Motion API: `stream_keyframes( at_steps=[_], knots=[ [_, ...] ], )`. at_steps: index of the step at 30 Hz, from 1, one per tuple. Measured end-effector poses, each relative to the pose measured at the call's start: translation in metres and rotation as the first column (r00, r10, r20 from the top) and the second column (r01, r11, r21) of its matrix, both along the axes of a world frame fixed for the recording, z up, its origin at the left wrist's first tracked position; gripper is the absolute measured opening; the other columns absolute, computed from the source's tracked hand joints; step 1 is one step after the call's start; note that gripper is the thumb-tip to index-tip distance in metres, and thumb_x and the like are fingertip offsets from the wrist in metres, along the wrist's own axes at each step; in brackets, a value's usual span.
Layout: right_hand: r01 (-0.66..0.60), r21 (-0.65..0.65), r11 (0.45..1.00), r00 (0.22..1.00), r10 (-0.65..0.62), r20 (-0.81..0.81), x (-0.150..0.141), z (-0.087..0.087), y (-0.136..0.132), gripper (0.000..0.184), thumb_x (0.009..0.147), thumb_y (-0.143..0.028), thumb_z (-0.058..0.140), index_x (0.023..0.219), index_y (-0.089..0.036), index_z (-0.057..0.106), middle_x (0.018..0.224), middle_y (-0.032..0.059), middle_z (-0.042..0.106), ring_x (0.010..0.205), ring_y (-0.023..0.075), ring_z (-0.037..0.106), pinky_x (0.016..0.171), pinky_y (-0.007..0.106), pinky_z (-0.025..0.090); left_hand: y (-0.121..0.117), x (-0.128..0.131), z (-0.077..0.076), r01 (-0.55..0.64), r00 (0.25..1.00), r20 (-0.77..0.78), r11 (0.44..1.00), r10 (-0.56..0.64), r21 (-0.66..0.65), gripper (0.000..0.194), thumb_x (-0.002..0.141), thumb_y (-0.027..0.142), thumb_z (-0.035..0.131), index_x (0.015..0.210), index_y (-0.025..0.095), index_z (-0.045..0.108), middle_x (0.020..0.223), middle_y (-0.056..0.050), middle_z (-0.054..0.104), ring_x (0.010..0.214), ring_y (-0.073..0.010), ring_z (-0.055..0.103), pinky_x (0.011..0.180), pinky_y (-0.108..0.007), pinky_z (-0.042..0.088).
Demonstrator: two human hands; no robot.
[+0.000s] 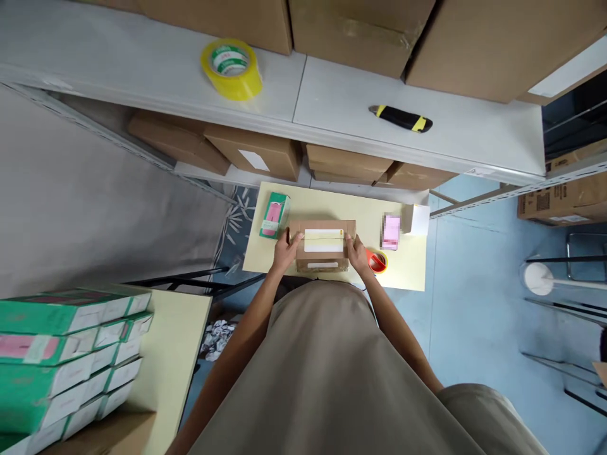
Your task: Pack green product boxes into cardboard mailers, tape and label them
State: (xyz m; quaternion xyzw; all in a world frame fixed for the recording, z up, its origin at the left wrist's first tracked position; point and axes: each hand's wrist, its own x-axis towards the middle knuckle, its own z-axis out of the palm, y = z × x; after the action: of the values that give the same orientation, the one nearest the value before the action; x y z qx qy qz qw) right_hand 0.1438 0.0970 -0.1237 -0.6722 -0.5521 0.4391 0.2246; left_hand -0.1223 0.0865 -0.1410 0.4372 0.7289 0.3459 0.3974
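A small brown cardboard box (323, 251) with white labels on its faces is held at the front of the pale yellow table (408, 272). My left hand (285, 251) grips its left end, thumb on top. At the right end, my right hand (356, 251) clasps the box the same way. Beyond my left hand lies a green box with a pink picture (274, 216). Just right of my right hand rests an orange-red tape dispenser (377, 261). Further right are a pink card (391, 231), partly blurred, and a white box (416, 220).
On the metal shelf (332, 107) ahead sit a yellow tape roll (232, 68) and a utility knife (403, 119). Large cardboard boxes (360, 31) line it above and below. Stacked green boxes (61, 354) stand on a side table at lower left. Metal frames and a white-topped stool (539, 279) are at right.
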Motion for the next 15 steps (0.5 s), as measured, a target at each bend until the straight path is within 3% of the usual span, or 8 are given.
stream_keyframes(
  at_steps=[3, 6, 8, 11, 13, 15],
  knots=[
    [0.0, 0.044, 0.999, 0.999, -0.002, 0.036, 0.004, 0.009, 0.0, 0.071, 0.107, -0.074, 0.034, 0.129, -0.017, 0.069, 0.123, 0.0217, 0.077, 0.123, 0.0374, 0.071, 0.105, 0.049, 0.056, -0.003, -0.004, 0.008, -0.009, 0.997, 0.076, 0.997, 0.003, 0.074, 0.049, 0.099, 0.064, 0.064, 0.118, 0.019, 0.07, 0.12, -0.017, 0.077, 0.112, -0.0298, 0.074, 0.102, -0.044, 0.059],
    [-0.015, 0.178, 0.984, 0.997, 0.0, 0.083, 0.007, 0.032, -0.001, 0.064, 0.104, -0.072, 0.046, 0.119, -0.017, 0.074, 0.121, 0.0215, 0.074, 0.125, 0.0378, 0.067, 0.108, 0.051, 0.055, -0.01, -0.006, 0.027, -0.003, 0.999, -0.047, 0.993, 0.009, 0.121, 0.052, 0.098, 0.071, 0.061, 0.103, 0.021, 0.074, 0.102, -0.013, 0.075, 0.095, -0.0279, 0.072, 0.092, -0.042, 0.06],
    [-0.012, 0.27, 0.963, 0.997, -0.008, 0.072, 0.011, 0.051, -0.004, 0.059, 0.104, -0.068, 0.052, 0.123, -0.018, 0.075, 0.128, 0.0205, 0.071, 0.126, 0.0355, 0.067, 0.107, 0.049, 0.057, -0.017, -0.009, 0.044, -0.012, 0.993, -0.115, 0.981, 0.035, 0.193, 0.056, 0.101, 0.073, 0.053, 0.101, 0.021, 0.075, 0.102, -0.013, 0.074, 0.097, -0.0278, 0.071, 0.093, -0.041, 0.06],
    [-0.008, 0.343, 0.939, 1.0, -0.003, 0.03, 0.018, 0.071, -0.015, 0.057, 0.103, -0.066, 0.061, 0.137, -0.021, 0.07, 0.146, 0.0192, 0.065, 0.128, 0.0333, 0.066, 0.105, 0.047, 0.059, -0.032, -0.017, 0.063, -0.042, 0.993, -0.096, 0.959, 0.071, 0.28, 0.059, 0.107, 0.072, 0.044, 0.109, 0.022, 0.076, 0.117, -0.013, 0.076, 0.113, -0.0289, 0.071, 0.104, -0.041, 0.057],
    [-0.005, 0.332, 0.943, 1.0, 0.011, -0.016, 0.02, 0.072, -0.027, 0.064, 0.099, -0.068, 0.066, 0.143, -0.021, 0.065, 0.146, 0.0186, 0.066, 0.127, 0.0329, 0.068, 0.103, 0.047, 0.06, -0.044, -0.021, 0.065, -0.06, 0.997, -0.026, 0.966, 0.068, 0.252, 0.061, 0.109, 0.072, 0.039, 0.115, 0.022, 0.074, 0.123, -0.013, 0.076, 0.118, -0.0288, 0.071, 0.108, -0.042, 0.056],
    [-0.01, 0.262, 0.965, 0.997, 0.029, -0.07, 0.02, 0.061, -0.04, 0.069, 0.098, -0.073, 0.063, 0.142, -0.019, 0.063, 0.138, 0.018, 0.071, 0.12, 0.0319, 0.071, 0.101, 0.047, 0.061, -0.057, -0.023, 0.056, -0.072, 0.997, 0.038, 0.988, 0.068, 0.133, 0.065, 0.109, 0.075, 0.035, 0.111, 0.022, 0.072, 0.117, -0.013, 0.077, 0.113, -0.0287, 0.073, 0.105, -0.043, 0.057]
  ],
)
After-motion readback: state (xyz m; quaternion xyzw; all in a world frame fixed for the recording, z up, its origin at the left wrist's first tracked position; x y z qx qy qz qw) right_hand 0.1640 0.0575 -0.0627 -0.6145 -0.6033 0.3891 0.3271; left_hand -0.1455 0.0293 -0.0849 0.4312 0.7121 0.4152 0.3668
